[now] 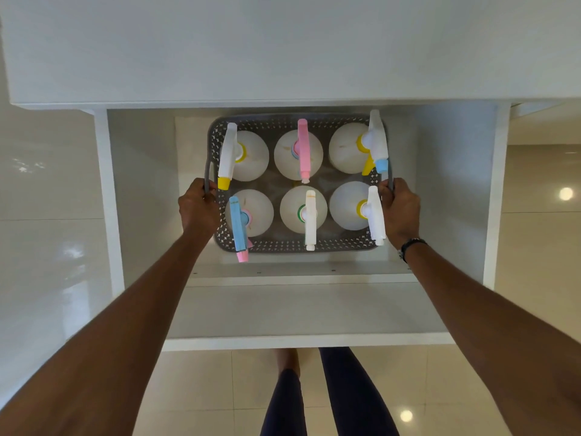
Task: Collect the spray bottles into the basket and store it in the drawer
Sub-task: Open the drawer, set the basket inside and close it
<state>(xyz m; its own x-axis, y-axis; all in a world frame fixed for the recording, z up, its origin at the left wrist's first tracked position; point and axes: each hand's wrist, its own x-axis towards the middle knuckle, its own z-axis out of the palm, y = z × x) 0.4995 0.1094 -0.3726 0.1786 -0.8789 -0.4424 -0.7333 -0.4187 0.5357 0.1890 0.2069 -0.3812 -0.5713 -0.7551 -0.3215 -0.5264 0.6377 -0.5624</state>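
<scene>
The grey perforated basket (pixel 283 247) sits inside the open white drawer (pixel 301 313), toward its far end, holding six white spray bottles (pixel 345 149) upright in two rows of three. The left hand (pixel 198 206) is closed around the basket's left handle, the right hand (pixel 401 209) around the right handle. A dark wristband (pixel 410 247) circles the right wrist.

Glossy pale tiled floor (pixel 534 309) with light reflections; white countertop (pixel 283 48) above; dark wristwatch (pixel 410 247).
</scene>
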